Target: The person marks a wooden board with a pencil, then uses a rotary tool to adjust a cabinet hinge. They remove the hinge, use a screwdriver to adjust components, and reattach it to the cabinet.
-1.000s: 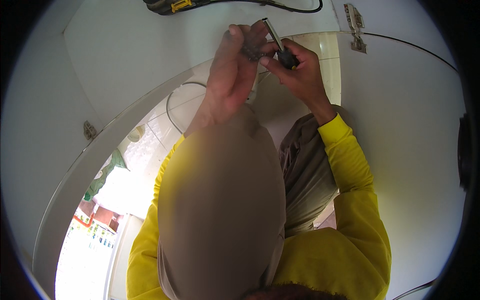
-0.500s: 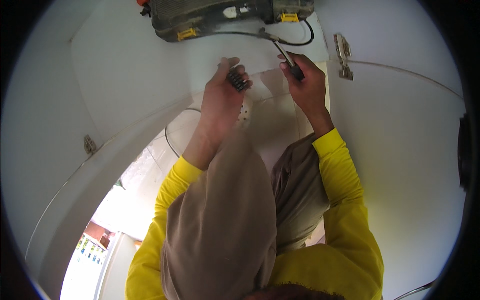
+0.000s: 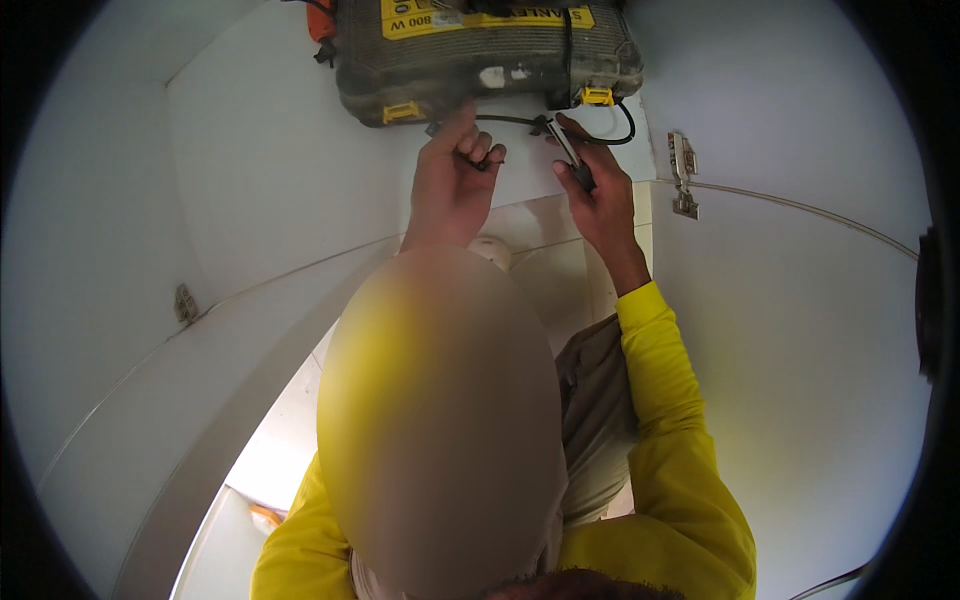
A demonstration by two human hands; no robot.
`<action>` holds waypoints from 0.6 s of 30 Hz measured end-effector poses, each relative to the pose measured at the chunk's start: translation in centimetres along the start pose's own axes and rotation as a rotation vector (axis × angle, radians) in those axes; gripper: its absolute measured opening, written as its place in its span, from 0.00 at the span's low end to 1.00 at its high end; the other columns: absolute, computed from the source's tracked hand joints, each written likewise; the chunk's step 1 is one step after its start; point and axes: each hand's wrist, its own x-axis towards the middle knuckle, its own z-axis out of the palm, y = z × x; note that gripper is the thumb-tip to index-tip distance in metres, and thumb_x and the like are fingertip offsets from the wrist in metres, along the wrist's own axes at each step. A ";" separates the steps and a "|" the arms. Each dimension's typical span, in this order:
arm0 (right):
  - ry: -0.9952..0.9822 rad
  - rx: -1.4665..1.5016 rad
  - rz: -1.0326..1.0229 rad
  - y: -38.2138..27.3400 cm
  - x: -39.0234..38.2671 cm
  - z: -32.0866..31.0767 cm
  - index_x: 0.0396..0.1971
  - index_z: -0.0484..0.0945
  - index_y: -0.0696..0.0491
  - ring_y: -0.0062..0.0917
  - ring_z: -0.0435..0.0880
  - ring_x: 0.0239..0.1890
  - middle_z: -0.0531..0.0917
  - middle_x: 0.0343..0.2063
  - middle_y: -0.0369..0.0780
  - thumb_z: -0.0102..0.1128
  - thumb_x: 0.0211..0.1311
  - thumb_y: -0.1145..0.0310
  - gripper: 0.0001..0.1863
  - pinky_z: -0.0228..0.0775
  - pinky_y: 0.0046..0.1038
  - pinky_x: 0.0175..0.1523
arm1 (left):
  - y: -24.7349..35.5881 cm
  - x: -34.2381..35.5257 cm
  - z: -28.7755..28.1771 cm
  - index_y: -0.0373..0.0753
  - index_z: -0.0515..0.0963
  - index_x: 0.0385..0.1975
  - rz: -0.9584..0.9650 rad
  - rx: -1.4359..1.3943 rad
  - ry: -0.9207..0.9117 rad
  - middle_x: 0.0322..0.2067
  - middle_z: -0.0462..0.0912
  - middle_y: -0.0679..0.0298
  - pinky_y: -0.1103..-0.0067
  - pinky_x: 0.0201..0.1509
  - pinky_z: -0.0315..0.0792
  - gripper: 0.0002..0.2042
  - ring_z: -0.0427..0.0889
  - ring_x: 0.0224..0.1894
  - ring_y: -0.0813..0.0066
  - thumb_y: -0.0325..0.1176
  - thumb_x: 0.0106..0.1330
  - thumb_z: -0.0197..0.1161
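My left hand [image 3: 452, 185] is closed, its fingers curled round a small black ridged piece [image 3: 484, 165] that is now mostly hidden. Its fingertips lie just below the front edge of a dusty black tool case [image 3: 455, 80] with yellow latches. In my right hand [image 3: 604, 195] is a slim tool with a silver shaft [image 3: 563, 143] and a dark handle [image 3: 583, 177]; its exact kind is unclear. The shaft points up and left, its tip beside a black cable [image 3: 505, 119] that runs along the case's front and loops at the right.
White cabinet panels surround me, with metal hinges at right [image 3: 684, 175] and left [image 3: 185, 303]. An orange object [image 3: 320, 22] sits by the case's left end. A blurred oval covers my left forearm and knee. Floor tiles [image 3: 550, 265] show below my hands.
The case and cabinet sit lower in the picture, showing more of the case. My left hand has turned, hiding most of the ridged piece, and both hands are closer to the case.
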 end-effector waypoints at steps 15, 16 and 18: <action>0.108 -0.506 -0.081 0.1 4.1 -0.6 0.67 0.84 0.42 0.40 0.91 0.42 0.89 0.53 0.37 0.70 0.54 0.81 0.37 0.87 0.39 0.44 | 5.0 -0.1 7.4 0.31 0.76 0.71 0.398 0.228 -0.277 0.28 0.66 0.78 0.75 0.47 0.66 0.24 0.66 0.33 0.84 0.35 0.80 0.66; 0.108 -0.517 -0.033 0.1 4.7 -0.8 0.68 0.83 0.41 0.40 0.91 0.42 0.89 0.53 0.36 0.69 0.53 0.81 0.38 0.86 0.40 0.43 | 5.0 -0.6 8.3 0.30 0.75 0.72 0.402 0.205 -0.282 0.27 0.65 0.78 0.76 0.46 0.66 0.24 0.66 0.32 0.84 0.35 0.81 0.64; 0.148 -0.560 -0.098 0.7 6.5 -0.9 0.71 0.81 0.38 0.39 0.91 0.43 0.89 0.52 0.35 0.70 0.53 0.81 0.42 0.86 0.40 0.43 | 5.1 -0.6 9.0 0.27 0.74 0.73 0.409 0.157 -0.324 0.26 0.64 0.77 0.78 0.45 0.65 0.24 0.65 0.30 0.84 0.35 0.83 0.62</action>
